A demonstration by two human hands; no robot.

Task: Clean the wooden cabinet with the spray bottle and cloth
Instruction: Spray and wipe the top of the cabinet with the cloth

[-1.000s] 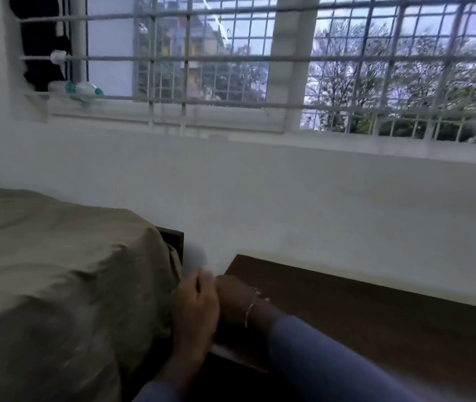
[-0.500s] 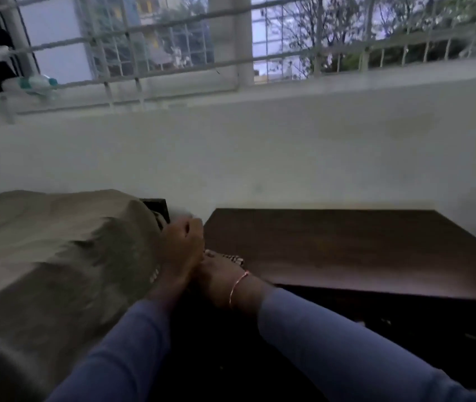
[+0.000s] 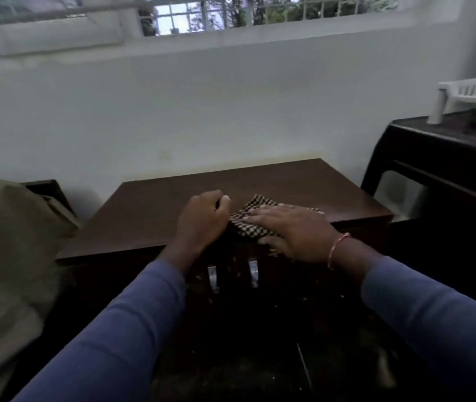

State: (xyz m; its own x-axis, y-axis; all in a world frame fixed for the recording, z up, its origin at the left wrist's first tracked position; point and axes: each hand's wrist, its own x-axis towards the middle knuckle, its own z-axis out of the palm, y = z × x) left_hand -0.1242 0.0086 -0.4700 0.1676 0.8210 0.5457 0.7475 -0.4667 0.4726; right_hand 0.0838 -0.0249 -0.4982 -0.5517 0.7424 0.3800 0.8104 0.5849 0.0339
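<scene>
While the right hand [image 3: 292,232] lies flat with its fingers stretched out and pressed on the checked cloth [image 3: 255,220], the left hand [image 3: 202,220] stands just beside it, at the left edge of the cloth, with the fingers curled into a fist; whether this hand pinches the cloth edge or something small cannot be told, because the fingers hide it. The cloth lies on the front part of the top of the wooden cabinet [image 3: 173,210], a little right of the middle of the frame, and one part of it seems to hang over the front edge. The cabinet is dark brown and stands against the white wall [image 3: 202,111]. On its dark front, under the hands, two metal handles [image 3: 213,278] show side by side. Both arms wear blue sleeves [image 3: 115,343], and a thin pink bracelet [image 3: 336,249] goes around the right wrist. At the left of the frame there is a big shape under an olive cover [image 3: 7,256], close to the cabinet side. At the right edge stands another dark piece of furniture [image 3: 448,158], and on top of it sits a white plastic rack [image 3: 469,97], only partly in view. Along the upper part of the frame runs a window with a white grille [image 3: 231,13], and trees show behind it.
</scene>
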